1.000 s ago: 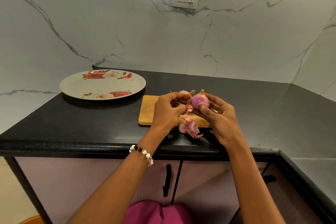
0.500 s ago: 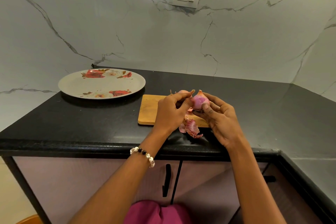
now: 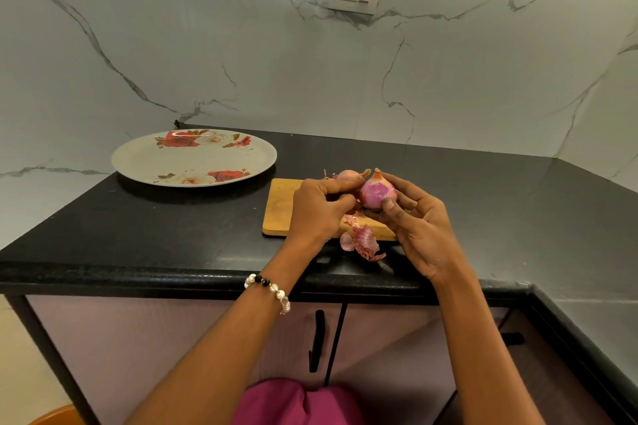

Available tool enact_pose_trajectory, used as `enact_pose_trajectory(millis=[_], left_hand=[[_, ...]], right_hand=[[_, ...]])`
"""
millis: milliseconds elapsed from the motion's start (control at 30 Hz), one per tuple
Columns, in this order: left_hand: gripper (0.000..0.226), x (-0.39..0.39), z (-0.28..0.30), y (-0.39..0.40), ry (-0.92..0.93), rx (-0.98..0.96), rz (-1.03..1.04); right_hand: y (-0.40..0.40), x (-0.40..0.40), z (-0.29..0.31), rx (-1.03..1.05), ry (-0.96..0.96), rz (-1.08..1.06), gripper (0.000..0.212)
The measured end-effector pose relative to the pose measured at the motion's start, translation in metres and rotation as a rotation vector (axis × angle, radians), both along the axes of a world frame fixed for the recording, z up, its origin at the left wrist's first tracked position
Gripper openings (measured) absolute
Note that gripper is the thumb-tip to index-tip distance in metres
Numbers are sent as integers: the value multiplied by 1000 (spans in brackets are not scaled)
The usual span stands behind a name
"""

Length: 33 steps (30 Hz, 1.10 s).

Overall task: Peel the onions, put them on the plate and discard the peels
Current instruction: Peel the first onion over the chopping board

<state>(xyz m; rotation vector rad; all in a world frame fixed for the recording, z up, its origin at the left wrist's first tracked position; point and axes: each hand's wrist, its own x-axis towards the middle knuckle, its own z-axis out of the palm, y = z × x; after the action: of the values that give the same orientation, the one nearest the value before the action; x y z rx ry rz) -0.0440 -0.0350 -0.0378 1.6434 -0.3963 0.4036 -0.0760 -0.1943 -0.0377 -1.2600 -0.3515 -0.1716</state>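
Fingers (image 3: 397, 198) of both hands around half-peeled onion (image 3: 377, 191).

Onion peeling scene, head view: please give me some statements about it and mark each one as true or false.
1. The flowered plate already holds a peeled onion. False: nothing lies on it.
2. The right hand holds a partly peeled onion above the wooden board. True.
3. Loose peels lie at the board's near edge, on the black counter. True.
4. The left hand rests flat on the counter. False: its fingers are bent beside the held onion.
5. A second, unpeeled onion lies behind the hands. True.
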Motion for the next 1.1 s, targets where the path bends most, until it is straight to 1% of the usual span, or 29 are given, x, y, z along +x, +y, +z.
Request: enact_pose_trajectory(millis=[67,133,167,267,367,433,533,700,767,833,900,1100], left_hand=[[26,1,0,-1,28,-17,-4],[22,1,0,-2,76,-43,-27],[22,2,-1,-2,97,-54,-51],[26,2,-1,-1,134,-66,-97],[28,0,0,0,133,-105,-115],[30,-2,1,1,134,-127,-107],[22,0,1,0,196,-176,-130],[24,2,2,1,257,-215,-187],[25,0,3,1,261,-224,-206],[26,-1,4,2,248,-218,-220],[28,-2,3,2,242,-208,-219],[30,0,2,2,218,-175,-150]], right_hand=[[1,0,1,3,9,-3,62],[1,0,0,2,18,-15,56],[0,0,0,-2,20,-21,54],[-1,1,-1,-24,12,-18,56],[-1,2,-2,-16,-7,3,45],[-1,2,-2,-20,-21,20,44],[-1,2,-3,-38,-32,27,44],[-2,4,-4,-85,-37,24,48],[-2,6,-5,-102,-44,27,60],[-2,8,-6,-118,-44,2,68],[-2,9,-7,-123,-55,-16,69],[-2,7,-6,-75,-46,20,74]])
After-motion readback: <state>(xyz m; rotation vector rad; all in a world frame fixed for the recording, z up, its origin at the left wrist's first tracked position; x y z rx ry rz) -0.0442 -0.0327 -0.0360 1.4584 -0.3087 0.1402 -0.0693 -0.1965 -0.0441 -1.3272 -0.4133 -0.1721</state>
